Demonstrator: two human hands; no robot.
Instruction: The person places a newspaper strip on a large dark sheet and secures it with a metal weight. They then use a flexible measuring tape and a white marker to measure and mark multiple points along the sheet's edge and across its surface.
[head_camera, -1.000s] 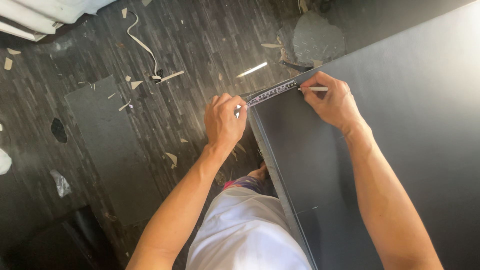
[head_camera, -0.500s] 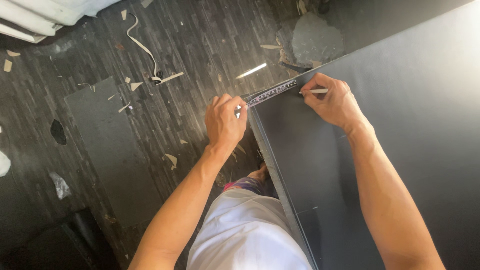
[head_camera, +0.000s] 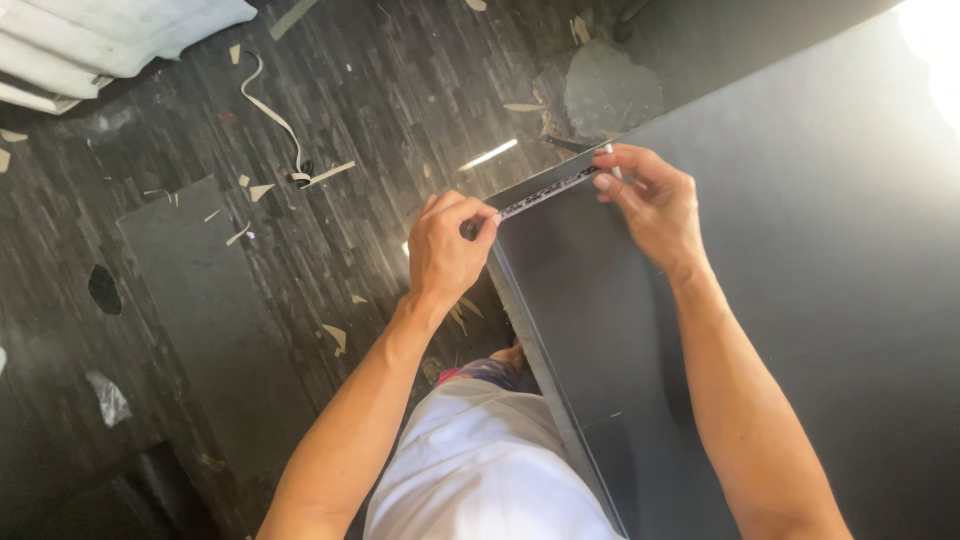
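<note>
Seen from the head camera, a person in a white shirt (head_camera: 480, 470) is standing at the corner of a large, flat dark grey board (head_camera: 800, 300) and stretching a narrow marked measuring tape (head_camera: 545, 192) along its short end edge. The left hand (head_camera: 445, 250) is sitting at the board's near corner, its fingers (head_camera: 470, 215) curled closed and pinching one end of the tape just off the board's edge. The right hand (head_camera: 650, 200) is resting on top of the board farther along the same edge, its fingers (head_camera: 615, 170) closed on the tape's other end together with a slim white pencil-like marker (head_camera: 608, 150) that is only partly showing. The tape is lying taut between the two hands, flush against the board's end. Below and to the left, the dark wood-plank floor (head_camera: 350, 100) is showing through, littered with pale paper scraps (head_camera: 335, 335), a long curling off-white strip (head_camera: 270, 110) and a flat dark grey offcut panel (head_camera: 215, 310) lying well apart from the board. White folded material (head_camera: 110, 35) is filling the top left corner, and strong glare is washing over the board's top right.
</note>
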